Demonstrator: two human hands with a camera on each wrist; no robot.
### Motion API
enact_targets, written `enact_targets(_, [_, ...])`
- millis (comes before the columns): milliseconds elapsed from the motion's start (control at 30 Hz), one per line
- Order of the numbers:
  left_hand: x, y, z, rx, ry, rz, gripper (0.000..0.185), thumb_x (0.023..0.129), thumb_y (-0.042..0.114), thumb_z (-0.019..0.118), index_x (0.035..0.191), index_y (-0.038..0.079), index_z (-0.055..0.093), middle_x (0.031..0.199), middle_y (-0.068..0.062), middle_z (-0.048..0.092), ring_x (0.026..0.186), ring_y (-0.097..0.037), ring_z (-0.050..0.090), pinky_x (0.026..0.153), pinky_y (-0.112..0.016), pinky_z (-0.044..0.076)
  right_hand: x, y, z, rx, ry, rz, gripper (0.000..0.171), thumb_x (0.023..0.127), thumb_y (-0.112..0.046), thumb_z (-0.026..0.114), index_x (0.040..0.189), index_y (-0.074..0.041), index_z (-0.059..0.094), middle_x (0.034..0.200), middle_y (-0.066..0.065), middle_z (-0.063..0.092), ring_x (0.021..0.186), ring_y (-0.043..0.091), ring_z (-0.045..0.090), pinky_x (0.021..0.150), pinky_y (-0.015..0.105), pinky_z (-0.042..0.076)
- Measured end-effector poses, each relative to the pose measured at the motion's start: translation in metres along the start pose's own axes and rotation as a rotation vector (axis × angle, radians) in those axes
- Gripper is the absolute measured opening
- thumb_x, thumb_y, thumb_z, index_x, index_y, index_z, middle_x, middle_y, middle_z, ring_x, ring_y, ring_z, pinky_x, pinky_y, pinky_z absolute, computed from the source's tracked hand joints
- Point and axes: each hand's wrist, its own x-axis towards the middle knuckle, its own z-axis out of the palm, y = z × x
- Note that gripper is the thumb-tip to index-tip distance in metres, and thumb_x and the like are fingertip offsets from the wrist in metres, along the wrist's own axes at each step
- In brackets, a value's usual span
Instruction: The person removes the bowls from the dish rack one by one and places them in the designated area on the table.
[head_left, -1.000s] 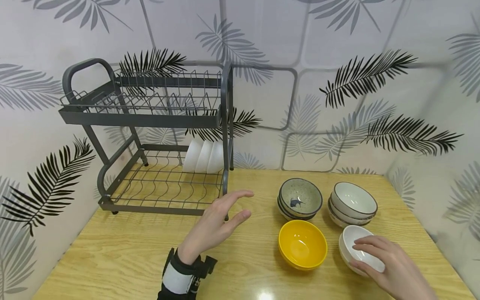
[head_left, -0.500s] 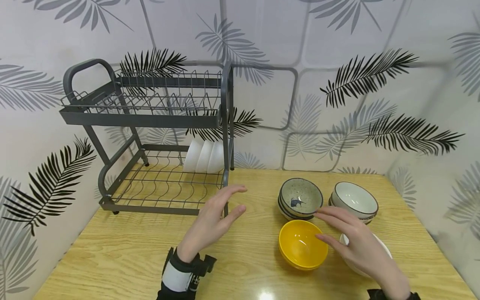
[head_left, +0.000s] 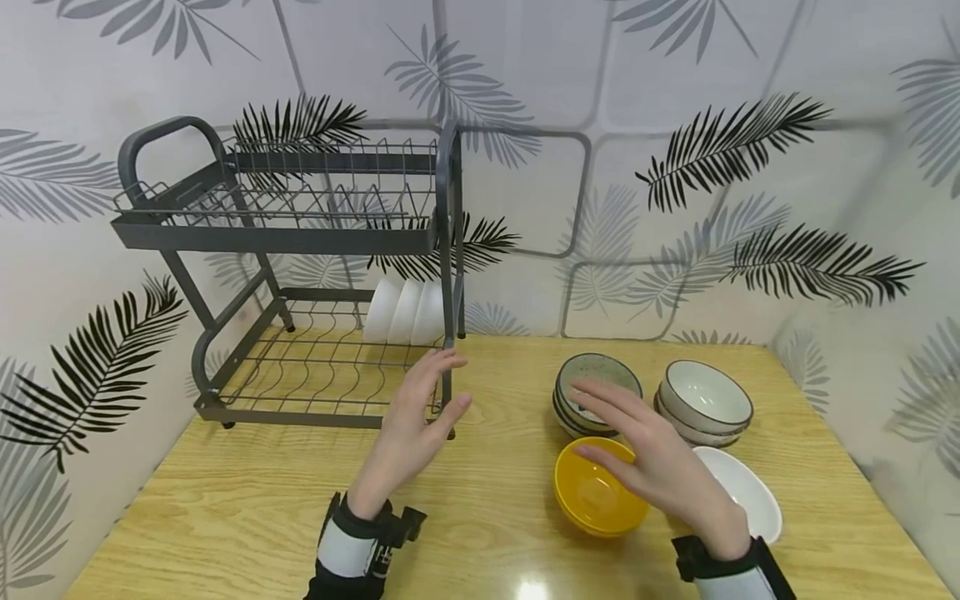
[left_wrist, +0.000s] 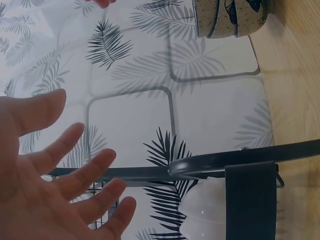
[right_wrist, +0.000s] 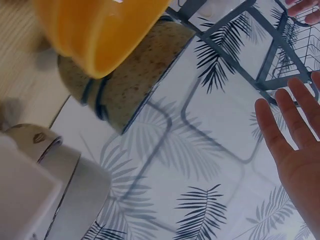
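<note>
Glossy wood-grain table (head_left: pixel 225 517), both hands spread empty, right hand (head_left: pixel 652 462) over round yellow bowl (head_left: pixel 588 500)

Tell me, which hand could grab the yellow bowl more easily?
Probably the right hand. It hovers open right above the yellow bowl, its fingers spread over the rim. The left hand is open too, but it is farther off, by the front corner of the dish rack.

Left hand (left_wrist: pixel 47 172) filled lower left of view, fingers spread and straight, holding nothing. Dark rack bar (left_wrist: pixel 235 160) ran just beyond fingertips, white bowls (left_wrist: pixel 202 212) beneath it. Speckled bowl stack (left_wrist: pixel 231 17) on tabletop (left_wrist: pixel 295 90), well apart.
</note>
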Motion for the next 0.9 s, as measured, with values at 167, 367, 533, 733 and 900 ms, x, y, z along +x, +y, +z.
enact_targets(167, [0.004, -0.007, -0.005, 0.020, 0.036, -0.044, 0.045, 0.099, 0.016, 0.064, 0.140, 0.001, 0.051, 0.145, -0.022, 0.053, 0.142, -0.042, 0.042, 0.115, -0.062, 0.036, 0.010, -0.006, 0.005, 0.032, 0.009, -0.022, 0.064, 0.082, -0.013, 0.082, 0.141, -0.011, 0.058, 0.145, 0.011, 0.057, 0.132, 0.030, 0.054, 0.119, 0.008, 0.022])
enact_targets(367, [0.008, -0.018, -0.014, 0.036, 0.057, -0.144, 0.049, 0.099, 0.015, 0.064, 0.142, -0.001, 0.048, 0.144, -0.023, 0.053, 0.137, -0.042, 0.048, 0.111, -0.060, 0.040, 0.017, -0.011, 0.010, 0.069, -0.002, -0.020, 0.064, 0.084, -0.012, 0.081, 0.142, -0.010, 0.056, 0.147, 0.011, 0.055, 0.134, 0.030, 0.053, 0.119, 0.011, 0.028])
enact_targets(533, [0.013, -0.028, -0.025, 0.038, 0.023, -0.250, 0.054, 0.101, 0.018, 0.060, 0.149, 0.000, 0.040, 0.152, -0.022, 0.046, 0.142, -0.044, 0.040, 0.116, -0.062, 0.034, 0.022, -0.014, 0.014, 0.073, -0.014, -0.010, 0.063, 0.085, -0.015, 0.081, 0.142, -0.011, 0.056, 0.147, 0.010, 0.055, 0.136, 0.029, 0.052, 0.118, 0.028, 0.039])
enact_targets(733, [0.019, -0.040, -0.036, 0.089, -0.028, -0.334, 0.062, 0.102, 0.020, 0.059, 0.153, -0.001, 0.032, 0.156, -0.026, 0.038, 0.145, -0.047, 0.036, 0.117, -0.064, 0.033, 0.027, -0.015, 0.020, 0.084, -0.014, -0.021, 0.062, 0.085, -0.016, 0.080, 0.143, -0.013, 0.056, 0.147, 0.011, 0.056, 0.136, 0.030, 0.052, 0.109, 0.049, 0.045])
enact_targets(900, [0.028, -0.054, -0.044, 0.068, -0.041, -0.368, 0.066, 0.102, 0.017, 0.056, 0.154, -0.006, 0.024, 0.159, -0.030, 0.030, 0.147, -0.049, 0.031, 0.118, -0.065, 0.031, 0.030, -0.015, 0.025, 0.109, -0.020, -0.036, 0.061, 0.087, -0.017, 0.079, 0.142, -0.010, 0.056, 0.147, 0.012, 0.055, 0.136, 0.032, 0.052, 0.110, 0.050, 0.045])
